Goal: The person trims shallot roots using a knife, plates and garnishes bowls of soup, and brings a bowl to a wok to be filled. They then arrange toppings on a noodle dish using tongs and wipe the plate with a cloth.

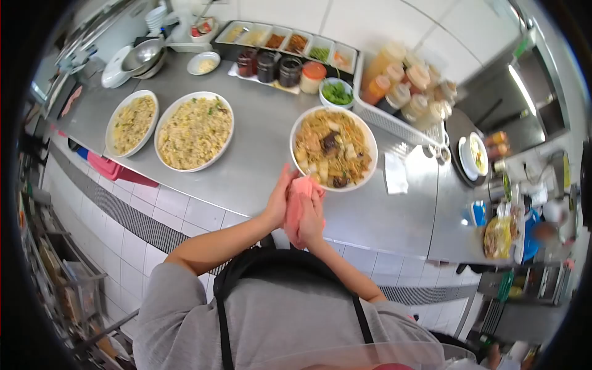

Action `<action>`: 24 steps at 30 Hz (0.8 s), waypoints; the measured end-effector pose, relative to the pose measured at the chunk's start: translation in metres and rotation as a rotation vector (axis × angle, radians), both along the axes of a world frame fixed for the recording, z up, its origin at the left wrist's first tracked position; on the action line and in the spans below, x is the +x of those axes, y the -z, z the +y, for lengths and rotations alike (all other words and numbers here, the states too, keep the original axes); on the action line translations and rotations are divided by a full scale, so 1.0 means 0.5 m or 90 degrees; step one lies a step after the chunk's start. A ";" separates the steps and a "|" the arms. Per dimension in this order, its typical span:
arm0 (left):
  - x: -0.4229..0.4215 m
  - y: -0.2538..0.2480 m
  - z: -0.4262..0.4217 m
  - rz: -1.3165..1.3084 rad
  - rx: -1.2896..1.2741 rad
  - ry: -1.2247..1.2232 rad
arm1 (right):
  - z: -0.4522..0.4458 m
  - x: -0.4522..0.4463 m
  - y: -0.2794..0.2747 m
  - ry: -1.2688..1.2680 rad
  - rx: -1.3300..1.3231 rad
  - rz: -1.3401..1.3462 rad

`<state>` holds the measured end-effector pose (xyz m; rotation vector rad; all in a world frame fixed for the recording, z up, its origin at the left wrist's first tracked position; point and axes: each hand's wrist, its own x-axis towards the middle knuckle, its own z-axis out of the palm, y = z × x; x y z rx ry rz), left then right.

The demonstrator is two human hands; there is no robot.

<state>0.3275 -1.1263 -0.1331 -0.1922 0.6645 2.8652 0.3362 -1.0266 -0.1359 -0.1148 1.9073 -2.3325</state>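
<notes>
In front of my body, at the counter's front edge, a pink cloth (295, 213) is bunched between my two hands. My right hand (311, 221) is closed around it. My left hand (279, 198) presses against the cloth's left side, its fingers pointing toward the plate and partly hidden. Just beyond the cloth, a round white plate (372, 161) sits on the steel counter, filled with stir-fried noodles (339, 148) with cabbage and dark mushroom pieces. The cloth's upper end is at the plate's near rim; whether it touches cannot be made out.
Two oval plates of fried rice (194, 132) (134, 123) stand to the left. Behind are sauce jars (267, 66), a row of topping trays (297, 43) and a bowl of chopped greens (337, 93). A white basket (394, 122) of squeeze bottles and a white napkin (396, 173) are right.
</notes>
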 end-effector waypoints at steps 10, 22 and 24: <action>0.009 -0.067 -0.166 0.130 -1.202 -0.093 | -0.186 -0.298 -0.231 -0.116 0.450 0.440; -0.081 0.025 -0.187 0.152 -1.336 -0.225 | -0.764 -0.740 -0.259 -0.442 1.082 0.679; -0.096 0.026 -0.199 0.160 -1.324 -0.229 | -0.786 -0.753 -0.261 -0.462 1.153 0.685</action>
